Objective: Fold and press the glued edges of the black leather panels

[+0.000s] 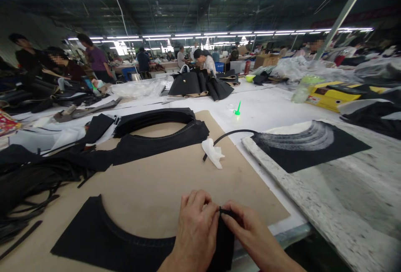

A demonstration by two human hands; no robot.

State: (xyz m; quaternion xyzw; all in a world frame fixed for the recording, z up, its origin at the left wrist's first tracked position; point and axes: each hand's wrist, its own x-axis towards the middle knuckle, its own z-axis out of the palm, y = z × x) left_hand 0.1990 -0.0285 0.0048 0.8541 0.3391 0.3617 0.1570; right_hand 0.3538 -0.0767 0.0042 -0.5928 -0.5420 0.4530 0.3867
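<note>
A black sheet-like panel (119, 242) with a deep curved cut-out lies on brown paperboard (156, 192) at the near edge of the table. My left hand (196, 228) is closed over the panel's right part, its fingertips pinching the upper edge. Right beside it, my right hand (246, 224) pinches the same edge between thumb and fingers, where a narrow black fold shows. The fingertips of both hands almost meet. My left hand covers part of the curve. Farther up lie a crumpled white tissue (213, 153) and a thin black strip (233, 132).
Similar curved black panels (156, 128) are stacked behind. At right, a stone-like slab (347, 197) bears a black panel smeared white (294, 142). Black strips (37, 188) pile at left. A green-nozzled bottle (237, 110) and yellow box (332, 96) stand farther back; people work beyond.
</note>
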